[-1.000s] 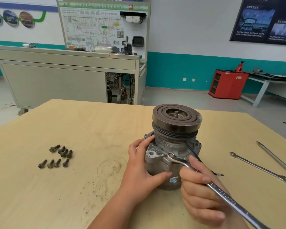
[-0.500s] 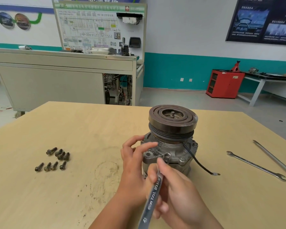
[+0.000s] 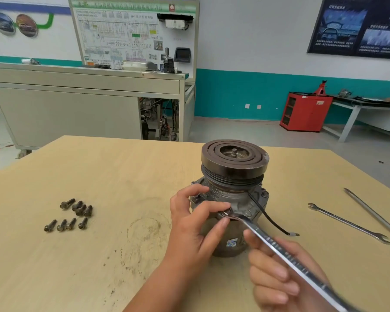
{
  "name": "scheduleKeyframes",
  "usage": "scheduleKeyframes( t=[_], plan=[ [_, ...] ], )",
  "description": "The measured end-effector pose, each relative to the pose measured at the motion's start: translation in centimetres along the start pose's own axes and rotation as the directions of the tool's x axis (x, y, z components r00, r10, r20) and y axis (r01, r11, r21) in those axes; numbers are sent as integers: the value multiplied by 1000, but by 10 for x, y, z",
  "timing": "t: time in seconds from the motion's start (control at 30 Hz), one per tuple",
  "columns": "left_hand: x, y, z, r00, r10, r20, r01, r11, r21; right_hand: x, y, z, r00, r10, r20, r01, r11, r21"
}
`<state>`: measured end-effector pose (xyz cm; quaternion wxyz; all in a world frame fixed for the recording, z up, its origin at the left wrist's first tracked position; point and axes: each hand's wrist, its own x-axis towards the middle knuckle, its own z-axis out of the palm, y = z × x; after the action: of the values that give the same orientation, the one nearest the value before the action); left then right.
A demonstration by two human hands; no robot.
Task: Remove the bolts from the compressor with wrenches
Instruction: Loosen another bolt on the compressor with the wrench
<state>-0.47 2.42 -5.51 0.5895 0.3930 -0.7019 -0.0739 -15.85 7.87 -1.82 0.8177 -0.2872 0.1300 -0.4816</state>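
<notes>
We have the compressor [image 3: 232,199] standing on end near the middle of the worktop [image 3: 99,176], its pulley [image 3: 234,158] uppermost, and we place everything else from it. Well apart to its left lie eight loose bolts [image 3: 70,213] in two short rows, which we take as the share of the job already done. On the near side of the compressor's flange, the ring end of our wrench [image 3: 279,248] sits on a bolt [image 3: 226,214]. Our left hand [image 3: 194,224] reaches in from the compressor's left, and its fingers [image 3: 212,207] pinch that ring end between thumb and forefinger to keep it seated. Our right hand [image 3: 279,273], nearer us and to the compressor's right, has its fingers [image 3: 277,274] clenched round the wrench shank. We judge this bolt to be mid-loosening; we cannot tell how far it has backed out. Another bolt head [image 3: 265,194] shows on the flange at the compressor's right edge, so that one is left at least, and the far side is hidden from us. A black wire [image 3: 266,217] trails from the compressor to the worktop on its right. Farther right lie an open-end wrench [image 3: 349,224] and a long steel tool [image 3: 374,212], neither in hand.
</notes>
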Motion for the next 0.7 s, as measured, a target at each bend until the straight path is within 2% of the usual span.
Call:
scheduleKeyframes(
  t=[0.07,0.1,0.13,0.17,0.2,0.3,0.4,0.5,0.57,0.63,0.7],
  plan=[
    [0,1,1,1000,-21,5,21,1000,-18,-19,-7,-10,959,-183,-215,152,976,-154],
    [0,2,1,1000,-28,7,28,999,-30,-24,-9,-8,942,-238,-239,200,965,-171],
    [-1,2,1,999,-32,8,32,999,-38,-21,-12,-10,944,-281,-174,236,941,-241],
    [-1,1,1,999,-35,9,36,998,-44,-21,-14,-17,953,-279,-116,248,942,-227],
    [-1,1,1,999,-41,13,42,998,-52,-23,-19,-18,934,-327,-144,279,920,-276],
    [-2,1,1,998,-56,29,58,995,-76,-8,-36,-6,859,-478,-182,277,734,-620],
    [-3,-1,1,998,-41,44,44,996,-82,15,-60,-15,799,-543,-256,170,613,-771],
    [-3,-2,0,999,-11,48,14,998,-68,24,-70,-24,844,-464,-270,108,640,-760],
    [-2,-4,0,999,5,43,-3,999,-45,31,-70,-23,847,-450,-284,103,662,-742],
    [-2,-4,-1,999,7,35,-6,999,-41,33,-69,-19,854,-447,-267,227,781,-582],
    [-3,-5,-3,1000,-4,28,6,998,-61,20,-67,-23,832,-508,-225,408,833,-373]
  ],
)
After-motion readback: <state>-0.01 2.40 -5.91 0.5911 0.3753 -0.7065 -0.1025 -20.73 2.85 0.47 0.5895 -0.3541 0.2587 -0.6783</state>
